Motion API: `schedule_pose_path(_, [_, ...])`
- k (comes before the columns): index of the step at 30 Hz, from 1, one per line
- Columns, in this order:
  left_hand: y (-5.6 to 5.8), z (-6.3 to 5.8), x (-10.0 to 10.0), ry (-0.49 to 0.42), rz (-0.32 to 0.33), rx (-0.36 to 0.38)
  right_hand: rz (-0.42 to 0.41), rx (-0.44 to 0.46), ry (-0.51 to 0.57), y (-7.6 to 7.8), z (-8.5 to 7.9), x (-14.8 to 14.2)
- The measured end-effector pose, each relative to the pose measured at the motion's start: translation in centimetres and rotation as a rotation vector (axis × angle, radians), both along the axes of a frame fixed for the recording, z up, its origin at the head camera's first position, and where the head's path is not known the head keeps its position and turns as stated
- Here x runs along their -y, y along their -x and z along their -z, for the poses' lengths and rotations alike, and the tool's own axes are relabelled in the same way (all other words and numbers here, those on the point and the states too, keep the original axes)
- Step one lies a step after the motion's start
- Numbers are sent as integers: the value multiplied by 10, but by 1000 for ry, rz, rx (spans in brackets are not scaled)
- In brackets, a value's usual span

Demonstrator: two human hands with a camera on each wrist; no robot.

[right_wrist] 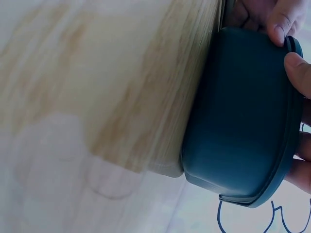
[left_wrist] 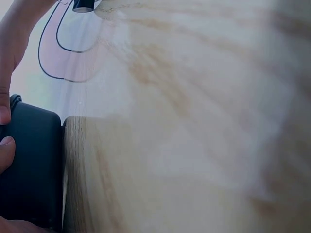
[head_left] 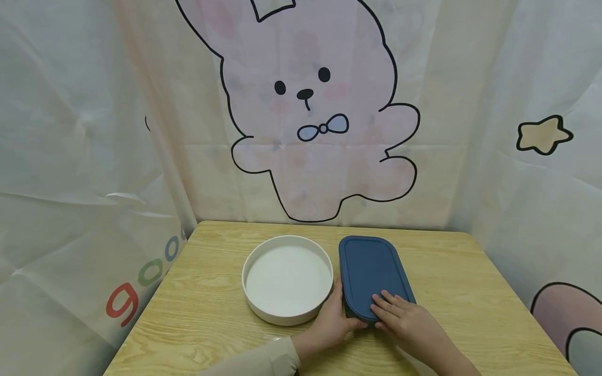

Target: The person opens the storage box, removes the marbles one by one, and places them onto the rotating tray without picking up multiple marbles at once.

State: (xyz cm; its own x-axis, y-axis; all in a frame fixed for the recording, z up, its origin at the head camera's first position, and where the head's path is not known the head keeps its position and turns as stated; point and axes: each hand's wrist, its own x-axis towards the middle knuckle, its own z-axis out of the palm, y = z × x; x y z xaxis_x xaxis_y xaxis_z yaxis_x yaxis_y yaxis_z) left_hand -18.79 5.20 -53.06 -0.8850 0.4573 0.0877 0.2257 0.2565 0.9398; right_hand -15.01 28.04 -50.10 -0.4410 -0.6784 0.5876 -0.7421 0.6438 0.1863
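A dark teal food container (right_wrist: 238, 107) stands on the table with a blue rounded lid (head_left: 371, 266) over its top. My left hand (head_left: 331, 319) holds the container at its near left corner, fingers along the left side and thumb across the near end. From the right, my right hand (head_left: 411, 324) lays its fingers over the near part of the lid, while its thumb touches the lid's rim at the near edge. In the right wrist view both thumbs meet the near end close to that rim. What the container holds is hidden.
A round white shallow dish (head_left: 289, 279) stands just left of the container, close beside my left fingers. Beneath both is a wood-grain table (head_left: 197, 297). Cloth curtains with cartoon prints (head_left: 324, 177) hang behind the table and along both sides.
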Motion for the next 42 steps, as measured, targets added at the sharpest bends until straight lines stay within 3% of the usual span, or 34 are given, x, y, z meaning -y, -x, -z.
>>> schedule_pose_path(12, [0, -1, -2, 10, -6, -41, -19, 2, 156, -2, -12, -6])
schedule_pose_path(23, [-2, 1, -4, 25, -21, -6, 9, -17, 373, -4, -22, -13])
schedule_pose_path(30, [-3, 1, -6, -10, -11, 20, 27, -54, 552, -3, -29, -20])
schedule_pose_path(36, [-3, 0, -6, -7, -10, 26, 169, -40, 808, -5, -33, -26])
schedule_pose_path(42, [-4, -2, -5, 8, -25, 37, 407, 96, 1164, -8, -41, -33])
